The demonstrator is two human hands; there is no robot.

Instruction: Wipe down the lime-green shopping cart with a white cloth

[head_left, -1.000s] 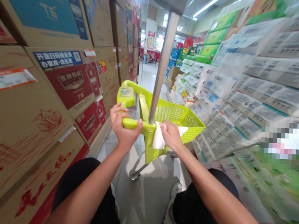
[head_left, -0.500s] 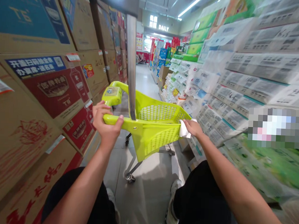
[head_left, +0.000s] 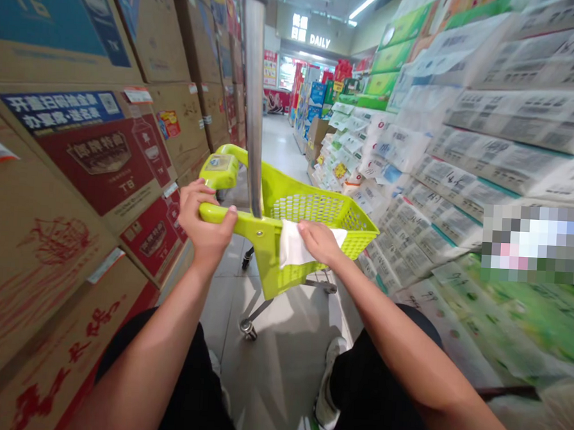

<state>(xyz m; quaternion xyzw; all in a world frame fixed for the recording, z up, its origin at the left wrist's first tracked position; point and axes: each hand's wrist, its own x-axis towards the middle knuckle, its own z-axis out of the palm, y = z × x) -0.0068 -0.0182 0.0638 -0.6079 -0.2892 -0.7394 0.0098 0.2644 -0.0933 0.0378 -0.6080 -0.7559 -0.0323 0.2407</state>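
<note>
A lime-green basket cart (head_left: 311,206) on a wheeled metal frame stands in front of me. My left hand (head_left: 204,223) is wrapped round the end of its green handle (head_left: 248,229), with the thumb on top. On the basket's near side wall, my right hand (head_left: 320,241) presses a white cloth (head_left: 292,247) against the rim, fingers closed on it. The cloth hangs down over the perforated side. A metal pole (head_left: 252,104) rises upright from the handle end of the cart.
Stacked cartons (head_left: 88,147) line the left side close to my left hand. Wrapped white packs (head_left: 463,160) are piled on the right. A tiled floor (head_left: 281,141) runs down the aisle between them. My shoes (head_left: 329,384) are beside the cart's caster (head_left: 248,328).
My right hand has slid the white cloth leftward along the basket's rim, from the far corner toward the handle. My left hand has kept its grip on the handle.
</note>
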